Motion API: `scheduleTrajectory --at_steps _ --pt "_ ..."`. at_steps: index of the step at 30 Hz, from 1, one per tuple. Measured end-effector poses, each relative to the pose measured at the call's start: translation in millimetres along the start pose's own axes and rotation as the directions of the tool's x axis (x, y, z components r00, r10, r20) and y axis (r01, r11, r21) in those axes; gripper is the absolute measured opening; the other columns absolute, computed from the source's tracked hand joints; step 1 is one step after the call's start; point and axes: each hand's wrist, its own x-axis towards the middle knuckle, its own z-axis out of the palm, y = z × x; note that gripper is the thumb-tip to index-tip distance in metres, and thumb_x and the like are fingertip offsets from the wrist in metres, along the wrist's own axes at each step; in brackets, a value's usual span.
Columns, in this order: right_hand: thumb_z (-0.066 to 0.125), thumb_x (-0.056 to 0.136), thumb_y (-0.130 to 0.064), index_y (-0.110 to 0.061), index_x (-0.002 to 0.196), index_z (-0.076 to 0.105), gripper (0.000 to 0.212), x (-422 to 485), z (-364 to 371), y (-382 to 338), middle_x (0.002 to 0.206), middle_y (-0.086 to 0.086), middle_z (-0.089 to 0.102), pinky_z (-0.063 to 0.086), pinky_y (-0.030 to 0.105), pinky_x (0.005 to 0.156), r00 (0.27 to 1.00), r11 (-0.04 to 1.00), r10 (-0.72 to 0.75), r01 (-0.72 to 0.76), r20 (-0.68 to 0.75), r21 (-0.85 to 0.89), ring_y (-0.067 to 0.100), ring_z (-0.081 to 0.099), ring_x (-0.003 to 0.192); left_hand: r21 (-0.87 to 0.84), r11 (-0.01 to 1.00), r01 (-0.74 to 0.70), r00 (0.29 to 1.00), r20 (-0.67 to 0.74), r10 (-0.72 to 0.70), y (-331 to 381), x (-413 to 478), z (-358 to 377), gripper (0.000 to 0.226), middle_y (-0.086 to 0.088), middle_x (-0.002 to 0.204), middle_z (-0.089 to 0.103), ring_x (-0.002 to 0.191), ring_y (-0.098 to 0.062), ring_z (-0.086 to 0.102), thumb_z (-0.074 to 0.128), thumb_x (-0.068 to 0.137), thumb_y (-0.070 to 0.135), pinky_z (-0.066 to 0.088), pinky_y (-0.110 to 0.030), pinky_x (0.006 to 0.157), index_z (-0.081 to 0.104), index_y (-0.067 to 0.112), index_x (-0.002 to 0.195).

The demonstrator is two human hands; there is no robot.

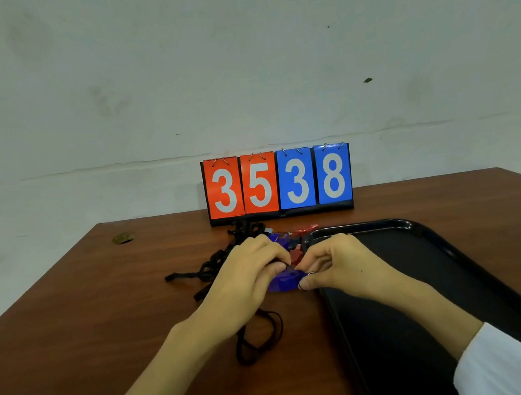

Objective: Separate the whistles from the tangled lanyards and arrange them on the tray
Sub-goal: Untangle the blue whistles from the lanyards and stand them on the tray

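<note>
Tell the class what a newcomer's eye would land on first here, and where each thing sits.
The flip scoreboard reading 3538, on red and blue cards, stands at the far edge of the table. At centre the left hand and right hand both grip a blue whistle, with tangled black lanyards just to their left. A black tray lies on the right.

Wall: plain off-white plaster, smudged, with a thin horizontal crack line low down and one dark speck at upper right. Tabletop: reddish-brown wood grain, with a small brownish scrap near its far left corner. Flip scoreboard stands at the back edge, red 3 5, blue 3 8; light is soft and even.
</note>
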Motion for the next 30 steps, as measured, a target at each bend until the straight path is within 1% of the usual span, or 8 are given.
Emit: scheduleTrajectory --at_steps 4,6,8,12,15,20,25,30 --pt "0.075 0.074 -0.014 -0.022 0.085 0.069 0.015 -3 -2 -5 0.084 0.0 0.073 0.055 0.019 0.072 0.997 0.979 -0.048 0.034 0.063 0.203 0.007 0.069 0.079 -0.145 0.977 0.155 0.987 -0.009 -0.158 -4 -1 -4 0.025 0.013 0.092 0.057 0.09 -0.001 0.055 0.048 0.091 0.001 0.045 -0.014 0.078 0.058 0.024 0.091" --pt "0.072 0.076 -0.01 -0.02 0.085 0.07 0.013 -5 -3 -8 0.083 0.003 0.074 0.054 0.018 0.072 0.995 0.952 -0.071 0.046 0.072 0.302 0.011 0.07 0.079 -0.254 0.935 0.247 0.969 0.035 -0.246 -1 0 -4 0.028 0.009 0.084 0.056 0.073 -0.002 0.057 0.043 0.094 0.0 0.047 -0.016 0.064 0.054 0.025 0.087" --pt "0.07 0.077 -0.008 -0.017 0.085 0.07 0.012 -6 -4 -11 0.082 0.005 0.074 0.053 0.018 0.073 0.993 0.918 -0.078 0.039 0.084 0.396 0.015 0.071 0.081 -0.39 0.866 0.314 0.949 0.103 -0.298 5 1 -3 0.022 0.006 0.074 0.052 0.051 -0.003 0.05 0.04 0.096 0.003 0.041 -0.015 0.047 0.052 0.021 0.09" --pt "0.066 0.078 -0.006 -0.013 0.087 0.07 0.011 -9 -3 -16 0.083 0.009 0.074 0.055 0.021 0.071 0.989 0.803 -0.084 -0.003 0.119 0.596 0.018 0.071 0.08 -0.507 0.811 0.292 0.955 0.104 -0.279 12 2 -4 0.017 0.015 0.062 0.055 0.045 0.006 0.047 0.041 0.096 0.001 0.033 -0.005 0.044 0.055 0.01 0.095" --pt "0.067 0.074 -0.012 -0.009 0.091 0.069 0.018 -10 -5 -18 0.084 0.011 0.074 0.055 0.022 0.069 0.997 0.742 -0.064 0.024 0.036 0.67 0.019 0.071 0.078 -0.615 0.718 0.326 0.936 0.099 -0.339 18 2 0 0.023 0.005 0.06 0.051 0.038 0.0 0.038 0.039 0.098 0.012 0.028 -0.008 0.04 0.056 0.018 0.085" --pt "0.065 0.077 -0.006 -0.01 0.09 0.068 0.014 -9 -4 -16 0.078 0.007 0.074 0.054 0.019 0.066 0.99 0.72 0.014 0.087 -0.14 0.689 0.016 0.071 0.073 -0.679 0.61 0.408 0.905 0.216 -0.365 26 1 6 0.018 -0.001 0.055 0.049 0.034 -0.004 0.029 0.039 0.099 0.025 0.023 -0.015 0.034 0.055 0.021 0.103" --pt "0.069 0.077 -0.008 -0.017 0.088 0.068 0.014 -7 -4 -13 0.076 0.0 0.073 0.053 0.014 0.062 0.92 0.818 0.105 0.136 -0.377 0.559 0.01 0.07 0.068 -0.606 0.658 0.447 0.889 0.218 -0.404 31 1 11 0.027 0.001 0.048 0.045 0.031 -0.004 0.028 0.037 0.1 0.027 0.024 -0.015 0.033 0.056 0.008 0.096" --pt "0.072 0.076 -0.018 -0.024 0.089 0.068 0.015 -6 5 -6 0.079 -0.011 0.07 0.052 0.013 0.066 0.804 0.928 0.125 0.112 -0.581 0.355 -0.001 0.066 0.074 -0.488 0.727 0.483 0.874 0.223 -0.432 31 0 15 0.016 0.002 0.047 0.048 0.03 -0.003 0.035 0.037 0.1 0.025 0.03 -0.009 0.039 0.047 0.013 0.095"
